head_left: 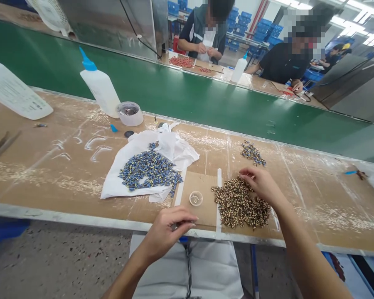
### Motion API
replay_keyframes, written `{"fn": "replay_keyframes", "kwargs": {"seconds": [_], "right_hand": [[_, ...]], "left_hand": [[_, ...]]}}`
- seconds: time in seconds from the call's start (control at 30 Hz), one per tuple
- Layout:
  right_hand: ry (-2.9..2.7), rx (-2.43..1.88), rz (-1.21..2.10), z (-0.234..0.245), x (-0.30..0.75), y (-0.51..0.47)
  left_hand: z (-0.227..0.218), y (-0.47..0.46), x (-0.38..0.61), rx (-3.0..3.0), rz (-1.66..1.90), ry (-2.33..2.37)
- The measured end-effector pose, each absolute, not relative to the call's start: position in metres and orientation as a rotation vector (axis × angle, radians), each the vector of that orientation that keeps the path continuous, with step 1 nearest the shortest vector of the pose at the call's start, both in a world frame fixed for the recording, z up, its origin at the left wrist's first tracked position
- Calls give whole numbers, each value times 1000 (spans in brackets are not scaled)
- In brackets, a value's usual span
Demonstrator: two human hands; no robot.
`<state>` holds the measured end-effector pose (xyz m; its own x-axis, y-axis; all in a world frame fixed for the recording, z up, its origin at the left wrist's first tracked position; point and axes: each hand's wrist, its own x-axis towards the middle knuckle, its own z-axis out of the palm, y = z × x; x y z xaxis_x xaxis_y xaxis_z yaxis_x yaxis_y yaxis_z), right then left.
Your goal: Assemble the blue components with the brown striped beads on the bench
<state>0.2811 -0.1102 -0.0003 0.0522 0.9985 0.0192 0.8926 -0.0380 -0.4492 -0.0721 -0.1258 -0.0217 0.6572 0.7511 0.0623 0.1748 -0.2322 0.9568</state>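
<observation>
My left hand (171, 228) is closed in a pinch at the near edge of a cardboard piece (205, 180); anything between its fingertips is too small to make out. Just beyond it sits a small clear round dish (195, 198) holding a little clear stuff. My right hand (260, 182) reaches to the far side of a pile of small black-and-gold parts (241, 203). Its thumb and fingertips are drawn together there, and what they grip cannot be made out. Left of the cardboard, small blue-and-yellow parts (149, 168) lie heaped on a white cloth (112, 182).
A smaller group of blue-and-gold parts (252, 153) lies beyond my right hand. At left stand a blue-tipped white bottle (99, 89), a larger white bottle (15, 91) and a tape roll (131, 114). Across the green belt (190, 95), two people sit working.
</observation>
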Motion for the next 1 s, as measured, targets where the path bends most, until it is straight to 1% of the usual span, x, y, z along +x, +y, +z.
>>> {"fn": "replay_keyframes", "kwargs": {"seconds": [0.13,0.27,0.4,0.5,0.6,0.73,0.83,0.93,1.0], "right_hand": [[-1997,-1972,419,-8,274,-92],[-2030,-1968,395,-10,274,-83],[-2034,-1928,376,-11,274,-77],[-2008,-1910,376,-12,274,-74],[-1973,-1895,408,-14,275,-75],[-1925,-1884,425,-19,278,-76],[-1861,-1899,383,-19,278,-71],[-1777,-1869,332,-7,270,-62],[-1649,-1742,414,7,257,-56]], "left_hand": [[-9,-130,-81,1721,595,798],[22,-121,-95,1747,617,841],[60,-85,-96,1865,731,848],[77,-45,-80,1925,790,899],[77,-5,-53,1932,820,876],[60,30,-18,1975,772,804],[46,34,-4,2088,734,782],[36,25,-1,2160,728,760],[30,19,-3,2135,732,740]]}}
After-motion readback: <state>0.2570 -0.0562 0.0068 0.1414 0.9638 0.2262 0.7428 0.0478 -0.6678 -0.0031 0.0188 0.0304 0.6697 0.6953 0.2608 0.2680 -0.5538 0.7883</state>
